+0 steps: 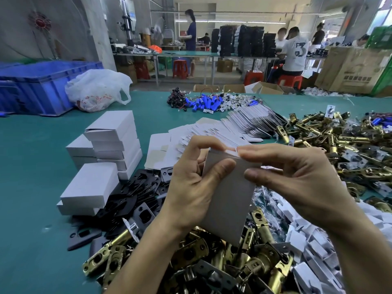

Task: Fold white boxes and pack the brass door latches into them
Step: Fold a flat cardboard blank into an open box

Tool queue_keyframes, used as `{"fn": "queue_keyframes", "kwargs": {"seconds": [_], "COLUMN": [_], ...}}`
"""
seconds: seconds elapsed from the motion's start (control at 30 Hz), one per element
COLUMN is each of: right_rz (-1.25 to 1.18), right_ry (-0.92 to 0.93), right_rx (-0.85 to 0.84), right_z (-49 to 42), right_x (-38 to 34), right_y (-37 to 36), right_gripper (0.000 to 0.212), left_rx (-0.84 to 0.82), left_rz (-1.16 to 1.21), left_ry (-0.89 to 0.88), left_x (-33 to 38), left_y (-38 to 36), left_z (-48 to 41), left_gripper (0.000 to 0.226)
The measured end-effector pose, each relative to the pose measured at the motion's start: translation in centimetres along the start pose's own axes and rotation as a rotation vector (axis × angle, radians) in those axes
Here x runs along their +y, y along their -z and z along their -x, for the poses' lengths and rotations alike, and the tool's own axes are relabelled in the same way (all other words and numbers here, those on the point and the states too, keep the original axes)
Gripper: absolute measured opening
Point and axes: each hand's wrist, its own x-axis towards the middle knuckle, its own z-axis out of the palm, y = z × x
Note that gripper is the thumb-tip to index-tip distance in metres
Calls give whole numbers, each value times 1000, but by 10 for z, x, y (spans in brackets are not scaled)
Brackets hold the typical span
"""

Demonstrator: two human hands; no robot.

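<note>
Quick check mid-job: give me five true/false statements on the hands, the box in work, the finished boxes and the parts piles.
1. Both hands, left hand and right hand, hold one white box. True.
2. The fingers work at the box's top edge. True.
3. Finished boxes are stacked right of the hands. False: they stand to the left.
4. The blue crate sits on the floor. False: it is on the green table.
5. Brass latches lie heaped below the hands. True.

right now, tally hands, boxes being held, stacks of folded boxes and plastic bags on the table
left hand and right hand: 2
white box in their grip: 1
stacks of folded boxes: 3
plastic bag: 1
total: 7
</note>
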Motion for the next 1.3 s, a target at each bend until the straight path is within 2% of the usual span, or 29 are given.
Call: {"fn": "queue_keyframes", "kwargs": {"seconds": [0.23,0.4,0.63,0.87,0.97,1.07,1.17,1.3], "right_rz": [35,28,-53,4,-53,-75,-29,-90], "right_ry": [-44,-28,134,150,87,-120,-232,-226], "right_rx": [-13,36,124,134,105,6,-88,-14], "right_z": [-1,-3,-3,-3,-3,-2,-2,-4], "right_x": [10,13,13,12,11,15,20,25], "right_y": [-10,-14,-17,-14,-16,-14,-19,-25], "right_gripper": [29,33,29,29,42,68,50,38], "left_rx": [51,85,52,30,95,265,424,466], "left_rz": [-21,-6,-58,-150,-128,16,206,318], "left_ry": [12,4,-18,-91,-105,-53,67,152], "left_x": [0,5,2,1,5,10,12,10], "left_y": [3,7,7,1,2,7,11,12], "left_z": [-1,-2,0,0,-1,-5,-9,-11], "left_gripper": [17,14,43,20,24,20,23,23]}}
